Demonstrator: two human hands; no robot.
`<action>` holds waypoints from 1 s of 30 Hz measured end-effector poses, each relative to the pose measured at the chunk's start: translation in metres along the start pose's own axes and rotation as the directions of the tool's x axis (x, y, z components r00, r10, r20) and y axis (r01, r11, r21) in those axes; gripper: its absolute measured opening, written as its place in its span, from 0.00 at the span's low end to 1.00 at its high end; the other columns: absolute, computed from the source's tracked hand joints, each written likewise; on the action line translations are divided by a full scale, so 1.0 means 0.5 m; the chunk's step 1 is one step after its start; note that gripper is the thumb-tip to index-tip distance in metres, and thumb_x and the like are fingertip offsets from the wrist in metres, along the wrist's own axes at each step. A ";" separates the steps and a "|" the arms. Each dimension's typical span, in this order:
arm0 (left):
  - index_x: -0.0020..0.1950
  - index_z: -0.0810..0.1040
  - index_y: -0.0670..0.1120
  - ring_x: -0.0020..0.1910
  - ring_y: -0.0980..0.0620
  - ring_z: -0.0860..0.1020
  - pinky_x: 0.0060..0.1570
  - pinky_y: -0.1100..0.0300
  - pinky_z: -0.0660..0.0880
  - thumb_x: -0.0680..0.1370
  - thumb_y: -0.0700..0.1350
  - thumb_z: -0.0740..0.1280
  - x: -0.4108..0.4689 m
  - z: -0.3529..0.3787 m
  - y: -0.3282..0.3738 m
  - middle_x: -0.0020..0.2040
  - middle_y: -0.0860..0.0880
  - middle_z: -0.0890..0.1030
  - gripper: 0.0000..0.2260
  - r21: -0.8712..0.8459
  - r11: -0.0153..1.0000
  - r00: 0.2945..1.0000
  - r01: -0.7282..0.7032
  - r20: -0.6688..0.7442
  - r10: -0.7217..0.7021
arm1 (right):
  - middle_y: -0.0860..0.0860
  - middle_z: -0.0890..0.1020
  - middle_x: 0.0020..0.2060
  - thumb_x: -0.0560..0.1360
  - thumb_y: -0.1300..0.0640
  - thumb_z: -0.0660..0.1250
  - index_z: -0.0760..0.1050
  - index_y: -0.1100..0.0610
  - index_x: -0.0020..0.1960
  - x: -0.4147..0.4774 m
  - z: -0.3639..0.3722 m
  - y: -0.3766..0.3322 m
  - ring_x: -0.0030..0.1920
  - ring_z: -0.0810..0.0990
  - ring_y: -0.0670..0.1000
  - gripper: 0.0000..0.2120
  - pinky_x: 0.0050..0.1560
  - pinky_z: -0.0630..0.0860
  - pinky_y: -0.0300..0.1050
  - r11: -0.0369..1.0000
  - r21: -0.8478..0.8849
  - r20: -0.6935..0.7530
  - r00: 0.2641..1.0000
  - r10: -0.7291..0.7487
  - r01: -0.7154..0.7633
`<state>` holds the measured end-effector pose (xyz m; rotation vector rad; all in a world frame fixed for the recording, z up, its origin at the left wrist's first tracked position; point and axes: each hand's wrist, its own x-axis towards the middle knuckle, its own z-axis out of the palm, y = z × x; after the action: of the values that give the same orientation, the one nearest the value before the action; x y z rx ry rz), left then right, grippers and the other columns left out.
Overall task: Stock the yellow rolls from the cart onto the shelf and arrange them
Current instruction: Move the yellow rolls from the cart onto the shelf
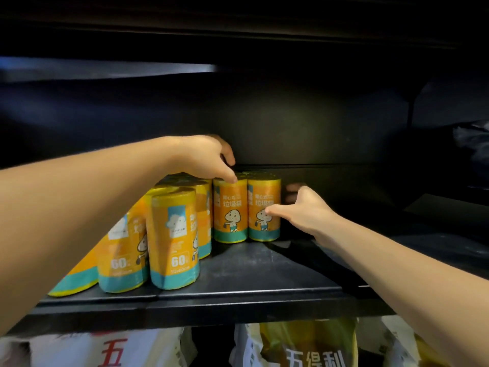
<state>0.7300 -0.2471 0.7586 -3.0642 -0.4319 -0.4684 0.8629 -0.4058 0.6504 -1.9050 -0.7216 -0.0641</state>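
Several yellow rolls with teal bottoms and a cartoon label stand on a dark shelf [264, 290]. The rightmost roll [260, 197] stands upright at the back; my right hand [304, 207] grips it, thumb on its front label and fingers round its right side. Beside it stands another roll [229, 207]. My left hand [206, 157] reaches over the group, thumb touching that roll's top rim while the fingers curl down behind it. Nearer rolls [174, 234] stand at the front left. No cart is in view.
The shelf's right half [370, 234] is bare and dark. Another shelf board [238, 35] hangs close overhead. Below the shelf edge sit white and yellow bags [304, 345] with printed characters. A dark object [471, 139] lies at the far right.
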 end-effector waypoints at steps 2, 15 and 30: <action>0.66 0.75 0.51 0.52 0.56 0.78 0.45 0.65 0.74 0.77 0.53 0.70 -0.026 -0.001 0.009 0.57 0.52 0.80 0.19 -0.109 0.993 0.993 -0.048 -0.112 0.035 | 0.51 0.75 0.64 0.70 0.50 0.77 0.65 0.54 0.72 -0.020 -0.009 0.000 0.54 0.72 0.45 0.36 0.37 0.70 0.34 0.999 -0.012 -0.036 0.998 -0.054 0.053; 0.56 0.80 0.53 0.50 0.60 0.80 0.51 0.56 0.79 0.76 0.49 0.72 -0.261 0.071 0.042 0.47 0.56 0.81 0.09 -0.399 0.896 0.822 -0.197 -0.565 -0.071 | 0.41 0.79 0.52 0.75 0.57 0.72 0.75 0.49 0.58 -0.226 -0.013 -0.025 0.54 0.78 0.40 0.14 0.51 0.76 0.29 0.837 0.246 -0.117 0.872 -0.476 0.489; 0.57 0.78 0.56 0.54 0.53 0.81 0.53 0.57 0.78 0.73 0.52 0.69 -0.599 0.222 -0.120 0.50 0.57 0.81 0.13 -0.574 0.807 0.808 -0.137 -0.537 -0.244 | 0.45 0.82 0.47 0.69 0.60 0.71 0.77 0.51 0.52 -0.455 0.250 -0.050 0.50 0.81 0.47 0.13 0.51 0.78 0.38 0.670 0.651 0.065 0.853 -0.518 0.357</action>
<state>0.4713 -0.2641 0.5622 -3.1568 -0.3988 -1.8195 0.6301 -0.3958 0.5331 -1.0732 -1.2042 0.1018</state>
